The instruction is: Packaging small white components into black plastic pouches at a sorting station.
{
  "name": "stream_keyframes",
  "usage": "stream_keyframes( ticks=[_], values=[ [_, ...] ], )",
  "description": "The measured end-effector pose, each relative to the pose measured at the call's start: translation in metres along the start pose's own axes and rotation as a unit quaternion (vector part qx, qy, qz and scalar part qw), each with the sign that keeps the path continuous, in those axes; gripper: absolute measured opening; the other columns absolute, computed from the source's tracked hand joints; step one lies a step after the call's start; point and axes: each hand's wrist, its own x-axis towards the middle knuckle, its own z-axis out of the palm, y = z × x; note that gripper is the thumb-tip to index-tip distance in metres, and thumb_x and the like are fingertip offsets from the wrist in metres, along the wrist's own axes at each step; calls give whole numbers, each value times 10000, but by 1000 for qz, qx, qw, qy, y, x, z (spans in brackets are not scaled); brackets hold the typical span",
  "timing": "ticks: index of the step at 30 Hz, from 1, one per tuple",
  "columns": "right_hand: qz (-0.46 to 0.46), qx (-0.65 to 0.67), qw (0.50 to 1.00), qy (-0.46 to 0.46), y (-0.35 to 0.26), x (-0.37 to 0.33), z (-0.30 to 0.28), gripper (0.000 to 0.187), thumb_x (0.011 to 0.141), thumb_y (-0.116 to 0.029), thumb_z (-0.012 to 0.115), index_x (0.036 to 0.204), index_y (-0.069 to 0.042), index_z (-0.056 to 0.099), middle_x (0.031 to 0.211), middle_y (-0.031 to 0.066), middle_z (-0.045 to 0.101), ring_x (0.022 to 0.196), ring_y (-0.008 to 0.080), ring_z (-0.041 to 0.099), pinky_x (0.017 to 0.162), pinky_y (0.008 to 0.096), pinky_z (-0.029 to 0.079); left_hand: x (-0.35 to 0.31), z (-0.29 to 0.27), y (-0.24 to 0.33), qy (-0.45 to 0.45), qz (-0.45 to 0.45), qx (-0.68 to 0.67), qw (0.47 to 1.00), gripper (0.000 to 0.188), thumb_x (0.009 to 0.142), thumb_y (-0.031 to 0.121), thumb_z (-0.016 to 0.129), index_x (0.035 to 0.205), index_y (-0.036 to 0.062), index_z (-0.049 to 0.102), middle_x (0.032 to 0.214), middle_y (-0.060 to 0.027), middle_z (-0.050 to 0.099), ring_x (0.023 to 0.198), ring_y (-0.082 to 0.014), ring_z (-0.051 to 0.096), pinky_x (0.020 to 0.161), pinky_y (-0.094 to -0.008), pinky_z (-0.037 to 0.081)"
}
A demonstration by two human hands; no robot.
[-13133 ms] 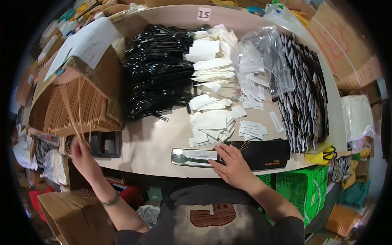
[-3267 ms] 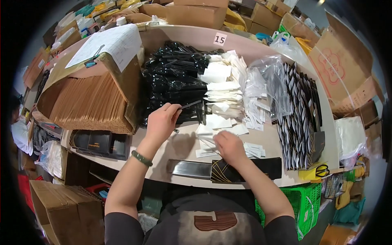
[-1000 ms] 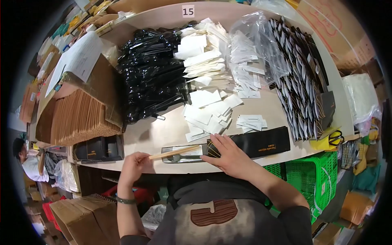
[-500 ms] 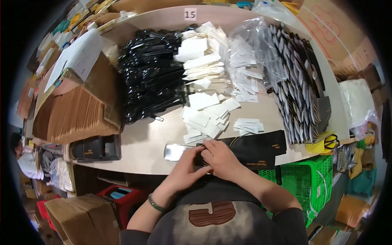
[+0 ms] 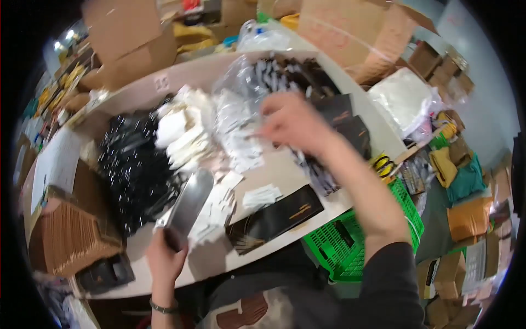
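Observation:
My left hand (image 5: 167,256) is closed round the lower end of a shiny, flat silver piece with a rounded tip (image 5: 197,198), held tilted above the table. Its exact kind I cannot make out. My right hand (image 5: 296,125) reaches over the far right part of the table, smeared by motion. It hovers in front of the pile of dark and silver pieces (image 5: 268,77); its fingers are too blurred to read. Near the table's front edge lie flat black sleeves (image 5: 285,216) with small gold print. A small stack of white slips (image 5: 261,196) rests just beyond them.
Black plastic-wrapped items (image 5: 137,164) heap on the left, beside cream pouches (image 5: 186,134) and clear-bagged white pieces (image 5: 236,129). A carton of brown envelopes (image 5: 71,236) stands at the left edge. A green crate (image 5: 348,257) sits below the right side, near yellow-handled scissors (image 5: 382,164).
My hands have parted: the left has lifted the silver piece off the table, and the right has left the black sleeves for the far right. The view has turned rightward.

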Motion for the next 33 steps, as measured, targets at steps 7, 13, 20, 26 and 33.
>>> stream_keyframes(
  ticks=[7, 13, 20, 26, 33],
  values=[
    [-105, 71, 974, -186, -32, -99, 144, 447, 717, -373, 835, 986, -48, 686, 1346, 220, 524, 1266, 414, 482, 1055, 475, 397, -39, 68, 14, -270, 91, -331, 900, 430, 735, 195, 835, 1028, 20, 573, 1029, -153, 606, 896, -266, 601, 783, -346, 500],
    [-75, -56, 993, -71, -76, -99, 188, 385, 876, -430, 690, 917, -47, 683, 1085, 195, 640, 1019, 376, 625, 857, 463, 505, -37, 47, 17, -358, -52, -244, 900, 321, 738, 155, 787, 936, 12, 580, 938, -145, 652, 833, -284, 645, 774, -376, 519],
    [139, -29, 984, -107, -100, -98, 224, 311, 890, -327, 651, 724, -64, 639, 638, 150, 641, 655, 364, 666, 575, 465, 518, -60, 37, -37, -69, 8, 31, 997, 533, 707, 114, 787, 1194, 56, 580, 975, -171, 626, 897, -394, 637, 764, -425, 529],
    [190, 42, 976, -100, -101, -97, 243, 247, 802, -271, 667, 724, -39, 629, 658, 175, 650, 657, 373, 675, 617, 478, 535, -54, -4, -45, -253, 88, 78, 960, 673, 681, 139, 842, 1290, 88, 561, 990, -158, 628, 900, -365, 647, 782, -412, 539],
    [186, -10, 979, -86, -52, -65, 187, 205, 803, -131, 613, 974, -53, 695, 1023, 225, 677, 996, 360, 651, 845, 479, 518, -33, 6, -36, -158, 166, -3, 973, 726, 684, 231, 877, 1307, 39, 558, 1254, -188, 587, 1144, -388, 561, 957, -427, 488]
  ],
)
